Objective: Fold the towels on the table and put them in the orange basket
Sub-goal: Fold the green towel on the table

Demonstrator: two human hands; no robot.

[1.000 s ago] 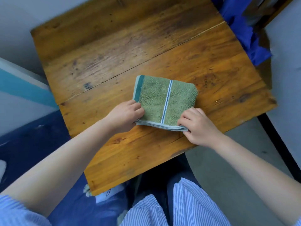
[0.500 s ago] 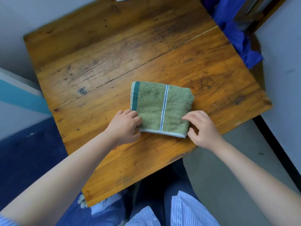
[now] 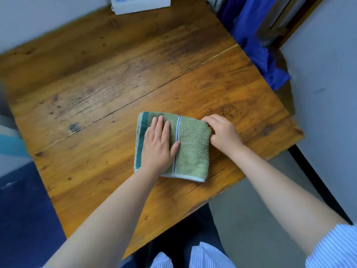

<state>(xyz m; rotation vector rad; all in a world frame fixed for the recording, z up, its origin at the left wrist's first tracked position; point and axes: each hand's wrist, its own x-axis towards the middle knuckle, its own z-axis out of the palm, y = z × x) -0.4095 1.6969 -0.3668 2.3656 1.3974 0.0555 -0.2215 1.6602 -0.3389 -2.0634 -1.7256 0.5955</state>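
A folded green towel (image 3: 190,149) lies near the wooden table's (image 3: 108,97) front right edge — pressed flat under the left hand (image 3: 158,147), fingers straight. Its right edge is gripped by the curled right hand (image 3: 222,132).

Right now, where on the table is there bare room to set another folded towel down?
The widest bare wood lies left of and beyond the green towel, up to the white device at the far edge. A narrower strip runs along the near edge. It is tight on the right, where the right hand sits by the table edge; the left hand presses the towel.
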